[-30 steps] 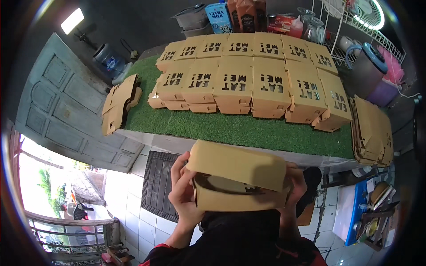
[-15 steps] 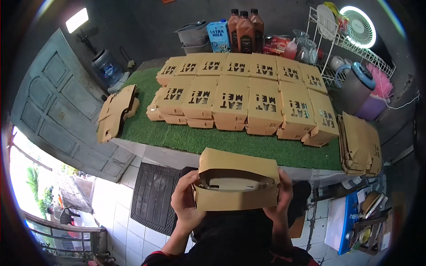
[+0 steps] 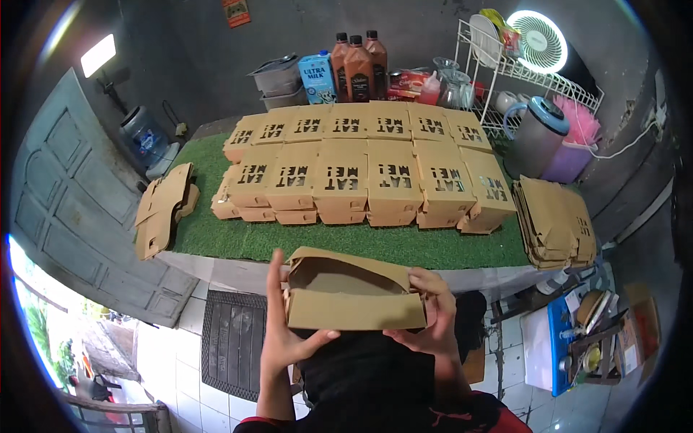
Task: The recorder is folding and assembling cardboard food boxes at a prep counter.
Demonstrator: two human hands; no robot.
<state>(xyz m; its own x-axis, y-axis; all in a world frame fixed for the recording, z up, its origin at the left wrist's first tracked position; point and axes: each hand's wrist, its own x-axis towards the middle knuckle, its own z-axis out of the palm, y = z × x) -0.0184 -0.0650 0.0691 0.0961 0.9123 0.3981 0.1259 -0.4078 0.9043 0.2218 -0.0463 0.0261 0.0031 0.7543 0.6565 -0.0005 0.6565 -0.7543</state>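
Observation:
I hold a brown cardboard food box (image 3: 350,297) in front of my chest, its lid partly open so the inside shows. My left hand (image 3: 285,328) grips its left side, thumb under the front wall. My right hand (image 3: 427,314) holds the right end, fingers over the top corner. Beyond it, on a table covered in green turf (image 3: 375,244), several finished boxes (image 3: 361,177) of the same kind stand in rows.
A stack of flat unfolded boxes (image 3: 556,220) lies at the table's right end, a few more flat blanks (image 3: 164,206) at its left. Bottles (image 3: 357,61), a milk carton (image 3: 317,76), a dish rack (image 3: 505,65) and a jug (image 3: 538,133) stand behind. A blue door (image 3: 65,209) is to the left.
The box has come lower and closer to me and its lid has swung open, showing the inside. Both hands have shifted along its sides.

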